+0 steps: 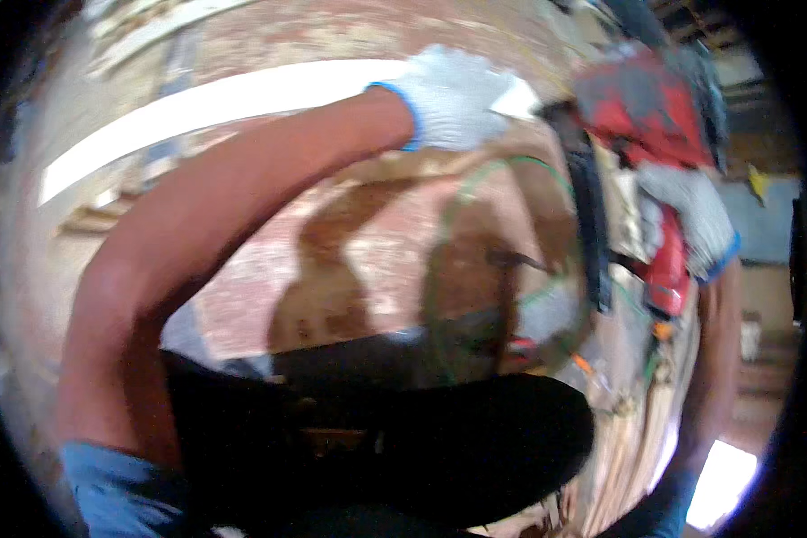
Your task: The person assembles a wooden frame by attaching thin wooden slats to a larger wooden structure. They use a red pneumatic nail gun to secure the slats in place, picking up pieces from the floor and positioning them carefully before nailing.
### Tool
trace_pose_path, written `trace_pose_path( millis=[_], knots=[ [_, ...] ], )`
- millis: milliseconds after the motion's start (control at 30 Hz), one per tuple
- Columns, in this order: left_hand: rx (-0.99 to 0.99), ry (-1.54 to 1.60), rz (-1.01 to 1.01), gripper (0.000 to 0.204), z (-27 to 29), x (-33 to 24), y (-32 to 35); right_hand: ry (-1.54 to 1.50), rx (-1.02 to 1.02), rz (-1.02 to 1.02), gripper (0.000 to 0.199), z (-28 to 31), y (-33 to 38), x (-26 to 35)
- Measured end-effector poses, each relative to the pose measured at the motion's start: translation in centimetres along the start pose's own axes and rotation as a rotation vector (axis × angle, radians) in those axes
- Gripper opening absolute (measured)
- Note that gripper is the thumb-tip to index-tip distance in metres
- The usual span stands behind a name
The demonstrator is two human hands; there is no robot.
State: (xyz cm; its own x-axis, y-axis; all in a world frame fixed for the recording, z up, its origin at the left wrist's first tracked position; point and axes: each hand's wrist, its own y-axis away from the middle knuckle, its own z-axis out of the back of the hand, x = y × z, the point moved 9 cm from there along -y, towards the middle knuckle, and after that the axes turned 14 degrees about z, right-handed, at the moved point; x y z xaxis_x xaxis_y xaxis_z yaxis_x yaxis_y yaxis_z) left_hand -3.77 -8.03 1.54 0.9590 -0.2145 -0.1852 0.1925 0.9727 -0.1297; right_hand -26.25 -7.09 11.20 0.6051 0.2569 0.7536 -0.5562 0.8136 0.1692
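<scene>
A long white board (pixel 233 99) runs from the far left to my left hand (pixel 462 99), and its short white end (pixel 517 100) pokes out beyond the fingers. That hand wears a pale glove with a blue cuff and grips the board from above; blur softens the fingers. At the right, my right hand (pixel 695 211), gloved the same way, is wrapped round the red handle of a power tool (pixel 668 269). The tool's red and dark body (pixel 641 103) stands beyond the hand, with a dark straight bar (pixel 587 215) along its left side. Its working end is unclear.
Under the board is a worn, reddish surface (pixel 386 229) with shadows across it. Thin wooden strips (pixel 632 439) lie at the lower right. A green cord (pixel 650 363) hangs below the handle. More pale strips (pixel 166 31) lie at the far left.
</scene>
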Motion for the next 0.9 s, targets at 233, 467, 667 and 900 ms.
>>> trace_pose_path(
  millis=[233,467,667,900],
  knots=[
    [-0.494,-0.128,0.225,0.056,15.2,26.0,21.7,-0.172,-0.140,-0.137,0.027,1.1,2.8,-1.7],
    [-0.607,0.522,1.138,0.082,13.5,42.3,48.8,-0.262,-0.196,-0.202,0.020,-0.1,3.3,-0.7],
    [-0.599,0.966,1.022,0.074,9.2,42.9,49.1,-0.289,-0.252,-0.206,0.019,-1.2,2.5,-0.8],
    [-0.611,0.915,0.930,0.062,10.6,43.1,43.0,-0.426,-0.244,-0.088,0.030,-3.7,-3.4,-2.2]
  ],
)
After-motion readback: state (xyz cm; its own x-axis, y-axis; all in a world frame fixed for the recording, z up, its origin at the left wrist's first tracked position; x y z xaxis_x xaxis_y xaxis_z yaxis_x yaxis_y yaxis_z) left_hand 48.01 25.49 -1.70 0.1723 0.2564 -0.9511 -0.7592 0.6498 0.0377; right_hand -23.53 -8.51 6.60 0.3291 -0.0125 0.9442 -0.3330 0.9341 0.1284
